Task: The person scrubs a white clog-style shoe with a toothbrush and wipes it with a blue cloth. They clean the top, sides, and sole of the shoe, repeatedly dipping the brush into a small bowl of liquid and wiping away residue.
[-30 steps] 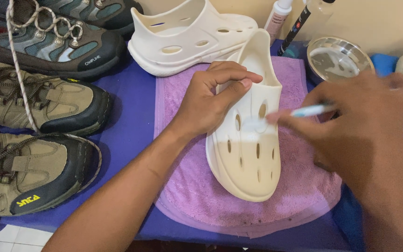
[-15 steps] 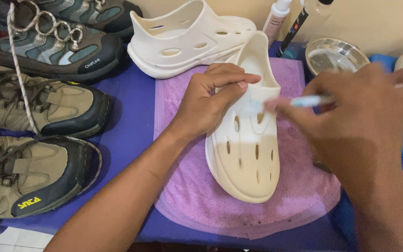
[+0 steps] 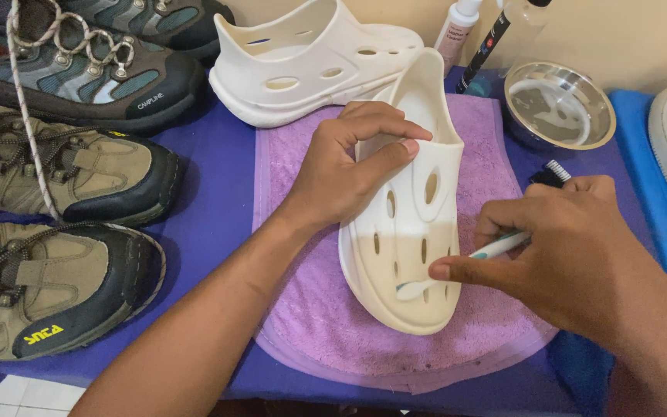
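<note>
left hand [image 3: 341,174] grips white clog [image 3: 407,224] | right hand [image 3: 573,255] pinches toothbrush [image 3: 496,249] | steel bowl [image 3: 559,104], hiking boots [image 3: 63,174] nearby

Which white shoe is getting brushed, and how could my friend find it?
Look for the purple towel in the middle of the table. The white clog lies on it, steadied by the left hand while the right hand presses a toothbrush on it. Its twin stands behind, untouched.

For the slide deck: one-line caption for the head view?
Left hand steadies a white perforated clog on a purple towel while right hand holds a toothbrush.
</note>
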